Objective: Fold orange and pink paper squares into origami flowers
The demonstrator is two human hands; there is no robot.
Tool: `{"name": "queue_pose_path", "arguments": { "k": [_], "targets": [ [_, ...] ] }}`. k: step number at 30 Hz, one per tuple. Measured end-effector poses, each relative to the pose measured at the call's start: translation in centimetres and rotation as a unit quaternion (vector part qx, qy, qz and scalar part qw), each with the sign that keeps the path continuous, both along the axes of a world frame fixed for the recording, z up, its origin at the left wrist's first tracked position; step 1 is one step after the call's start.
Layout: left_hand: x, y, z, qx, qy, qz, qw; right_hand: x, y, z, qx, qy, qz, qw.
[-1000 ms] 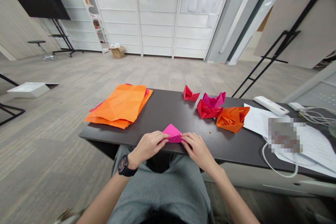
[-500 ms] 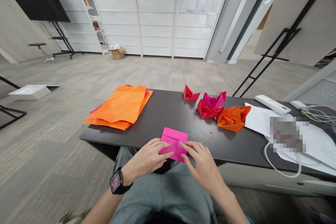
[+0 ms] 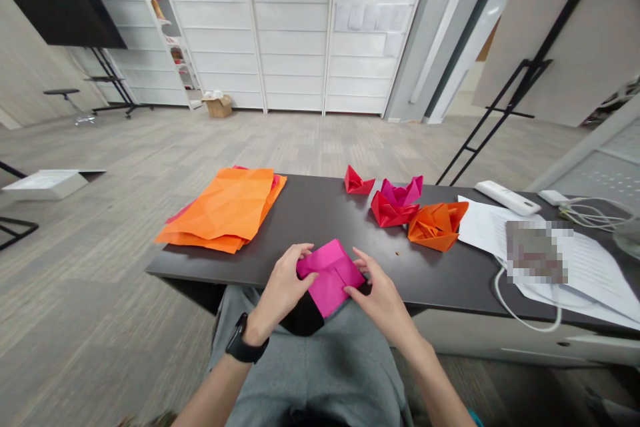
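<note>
A folded square of pink origami paper (image 3: 331, 280) is held turned cornerwise at the table's front edge, above my lap. My left hand (image 3: 290, 283) grips its left corner, thumb on top and fingers behind. On the right corner, my right hand (image 3: 377, 290) has its thumb on the near side and its fingers around the far side. Crease lines and a folded flap show on the paper's upper face. Its underside is hidden.
On the dark table (image 3: 320, 213) a stack of orange paper (image 3: 227, 203) lies at left. Right of centre sit a small red folded boat (image 3: 357, 181), a red and magenta folded piece (image 3: 395, 207) and an orange one (image 3: 437, 227). Printed sheets (image 3: 480, 223) and a white cable (image 3: 515, 320) lie farther right.
The pink paper has been lifted and turned cornerwise. Both hands have gone from lying flat over it to gripping its left and right corners. The camera view has shifted slightly.
</note>
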State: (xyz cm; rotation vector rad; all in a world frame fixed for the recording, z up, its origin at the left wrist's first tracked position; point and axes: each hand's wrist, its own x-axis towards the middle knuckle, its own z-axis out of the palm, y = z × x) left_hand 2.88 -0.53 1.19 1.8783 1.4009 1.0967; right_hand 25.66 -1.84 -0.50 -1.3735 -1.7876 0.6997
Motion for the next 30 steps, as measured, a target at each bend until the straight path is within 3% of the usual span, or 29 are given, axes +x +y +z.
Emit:
{"name": "queue_pose_path", "arguments": {
  "k": [4,8,12,15,18,23,30],
  "targets": [
    [0.0,0.6,0.4,-0.056,-0.089,-0.040,0.994,-0.2,0.8,0.2,-0.025,0.092,-0.022,0.995],
    [-0.3,1.4,0.2,-0.120,-0.184,-0.092,0.971,0.1,1.6,1.0,-0.047,0.148,0.004,0.988],
    [-0.3,2.4,-0.6,-0.127,-0.215,-0.037,0.968,-0.2,2.4,1.2,-0.099,0.219,0.013,0.971],
    [-0.2,3.1,-1.2,-0.129,-0.222,-0.006,0.966,-0.4,3.2,0.7,-0.098,0.249,-0.004,0.964],
    [-0.3,3.4,-1.2,-0.123,-0.226,-0.007,0.966,-0.4,3.8,0.1,-0.085,0.251,-0.023,0.964],
    [-1.0,3.0,-0.3,-0.096,-0.210,-0.058,0.971,0.3,3.7,0.4,-0.054,0.231,-0.043,0.970],
    [-1.5,3.0,0.2,-0.073,-0.152,-0.031,0.985,0.5,3.6,0.8,0.003,0.161,-0.013,0.987]
  ]
}}
